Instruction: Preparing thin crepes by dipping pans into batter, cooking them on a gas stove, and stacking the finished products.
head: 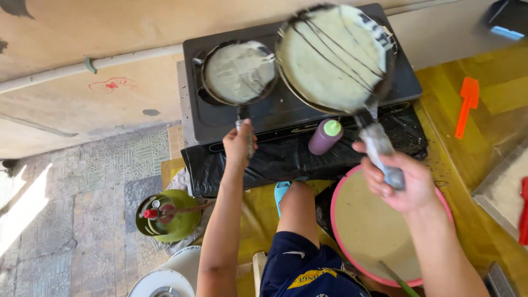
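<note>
batter spread in both pans; i see left hand [240,144] gripping small pan [239,72] handle, right hand [397,181] gripping large pan [334,55] handle, tilted at 1 o'clock; cooking and plating left, i judge.

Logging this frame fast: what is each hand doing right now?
Left hand: closed on the small pan's handle, pan on the stove.
Right hand: closed on the big pan's handle, pan lifted and tilted.

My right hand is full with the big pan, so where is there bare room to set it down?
Free: yellow mat between stove and orange spatula. Crowded: small pan fills its burner, bottle stands before the stove, pink tray holds flatbread.
</note>
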